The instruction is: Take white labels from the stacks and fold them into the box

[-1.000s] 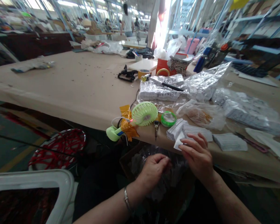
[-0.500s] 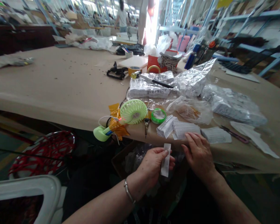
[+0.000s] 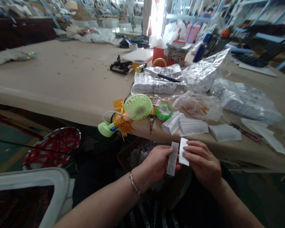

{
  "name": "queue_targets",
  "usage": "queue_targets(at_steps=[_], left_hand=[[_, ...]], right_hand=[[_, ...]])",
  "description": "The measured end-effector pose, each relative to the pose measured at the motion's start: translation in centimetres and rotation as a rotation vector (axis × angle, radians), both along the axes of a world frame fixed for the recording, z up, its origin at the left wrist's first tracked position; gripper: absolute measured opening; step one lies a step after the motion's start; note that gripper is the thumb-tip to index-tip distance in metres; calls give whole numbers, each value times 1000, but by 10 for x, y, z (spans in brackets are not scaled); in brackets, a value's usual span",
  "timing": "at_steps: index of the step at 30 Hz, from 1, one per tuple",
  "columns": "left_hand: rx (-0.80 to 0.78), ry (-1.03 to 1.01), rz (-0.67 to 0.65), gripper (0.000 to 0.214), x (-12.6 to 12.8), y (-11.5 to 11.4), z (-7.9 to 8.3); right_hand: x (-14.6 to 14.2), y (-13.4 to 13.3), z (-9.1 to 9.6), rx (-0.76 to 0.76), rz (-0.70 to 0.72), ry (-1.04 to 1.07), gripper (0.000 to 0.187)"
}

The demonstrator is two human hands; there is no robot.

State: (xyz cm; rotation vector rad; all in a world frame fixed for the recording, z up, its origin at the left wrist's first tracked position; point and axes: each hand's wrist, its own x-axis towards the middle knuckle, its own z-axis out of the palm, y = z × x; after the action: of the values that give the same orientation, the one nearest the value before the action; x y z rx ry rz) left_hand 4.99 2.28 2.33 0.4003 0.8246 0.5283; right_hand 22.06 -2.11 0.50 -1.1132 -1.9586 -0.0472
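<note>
My left hand [image 3: 156,163] pinches a small translucent sleeve [image 3: 172,158], held upright in front of my lap. Beside it my right hand [image 3: 201,161] grips a small white label [image 3: 183,151]; the two pieces almost touch. Both hands hover just below the near edge of the tan table [image 3: 68,85]. On the table right above them lie stacks of white labels [image 3: 192,126] and another stack [image 3: 224,133] to the right.
A green mini fan [image 3: 137,107] taped to a clip, a green tape roll [image 3: 164,111], a small tool [image 3: 152,122] and crinkled plastic bags [image 3: 199,106] crowd the table edge. A red-wound stool [image 3: 52,147] stands left. A box of plastic bags [image 3: 137,155] sits under the table.
My left hand brought the sleeve up from the box below. My right hand left the label stack on the table, taking one white label, and moved down next to the left hand.
</note>
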Motion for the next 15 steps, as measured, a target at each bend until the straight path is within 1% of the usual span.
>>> queue_targets(at_steps=[2, 4, 9, 13, 15], left_hand=[[7, -49, 37, 9, 0, -1, 0], [-4, -76, 57, 8, 0, -2, -1], [21, -120, 40, 18, -3, -7, -7], [57, -135, 35, 21, -2, -8, -10], [52, -115, 62, 20, 0, -9, -11]], right_hand=[[-12, -5, 0, -19, 118, -58, 16], [-20, -7, -4, -29, 163, -107, 14], [-20, -8, -13, -58, 172, -134, 14], [-23, -9, -13, -58, 163, -116, 15], [-26, -10, -12, -55, 176, -106, 16]])
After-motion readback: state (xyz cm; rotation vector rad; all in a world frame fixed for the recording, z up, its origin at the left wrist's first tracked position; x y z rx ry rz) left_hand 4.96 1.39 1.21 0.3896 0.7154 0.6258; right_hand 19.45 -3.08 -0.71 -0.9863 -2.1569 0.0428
